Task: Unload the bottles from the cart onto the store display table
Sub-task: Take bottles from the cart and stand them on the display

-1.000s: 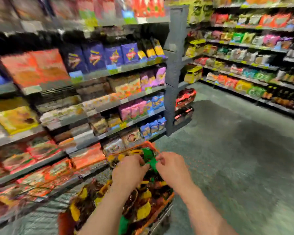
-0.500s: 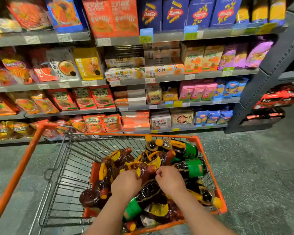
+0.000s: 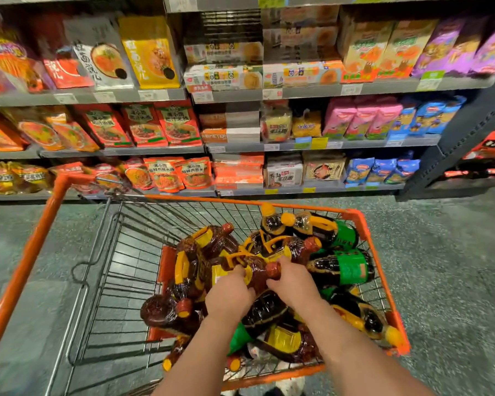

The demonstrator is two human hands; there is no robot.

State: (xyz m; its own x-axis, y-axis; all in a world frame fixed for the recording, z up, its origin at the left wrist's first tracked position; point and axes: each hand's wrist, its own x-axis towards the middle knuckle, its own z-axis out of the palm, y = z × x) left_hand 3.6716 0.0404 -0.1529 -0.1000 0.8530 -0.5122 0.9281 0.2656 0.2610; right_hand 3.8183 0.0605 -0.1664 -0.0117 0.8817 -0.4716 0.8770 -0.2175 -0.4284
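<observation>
Grey speckled floor (image 3: 440, 267) runs under a wall of store shelves (image 3: 269, 95) stacked with bright noodle and pasta packets; down in front sits the orange-rimmed wire cart (image 3: 363, 224), its orange handle bar (image 3: 32, 252) slanting along the left side of the head view.

Inside the cart, towards its right end, lies a heap of dark sauce bottles (image 3: 200, 247), tumbled on their sides and touching one another; some wear yellow labels and yellow carry handles, others green labels (image 3: 352, 267); caps are red or yellow; one brown bottle with a red cap (image 3: 166, 310) lies at the left edge of the heap.

Both bare forearms reach in from the bottom of the view; the left hand (image 3: 229, 295) is down on the pile with its fingers curled onto a yellow-labelled bottle (image 3: 226, 274); the right hand (image 3: 295, 284) sits just beside it, fingers and thumb closed round the neck of a red-capped bottle (image 3: 273, 270) at the top of the heap; the two hands nearly touch.
</observation>
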